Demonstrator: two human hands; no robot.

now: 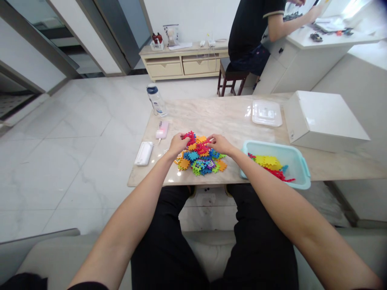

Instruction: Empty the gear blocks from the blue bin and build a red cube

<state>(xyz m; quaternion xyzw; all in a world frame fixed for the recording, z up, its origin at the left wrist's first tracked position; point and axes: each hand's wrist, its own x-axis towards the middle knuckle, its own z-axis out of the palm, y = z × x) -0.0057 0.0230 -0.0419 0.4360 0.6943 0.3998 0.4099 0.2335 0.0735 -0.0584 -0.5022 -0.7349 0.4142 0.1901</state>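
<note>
A heap of colourful plastic interlocking building pieces (193,156) with toothed edges lies on the marble-patterned table. My left hand (178,144) is at the heap's far left side, its fingers closed on red interlocking pieces (190,137). Across from it, my right hand (221,143) pinches another red interlocking piece (203,148) at the top right of the heap. Orange, blue, green and purple pieces lie beneath and around, with some white lattice pieces among them. A light blue plastic bin (298,169) to the right holds yellow, red and blue pieces.
On the table's left are a water bottle (157,100), a pink item (162,130) and a white packet (144,153). A clear plastic container (266,112) and a large white box (326,117) stand at the right. Another person (249,36) sits beyond at a white counter.
</note>
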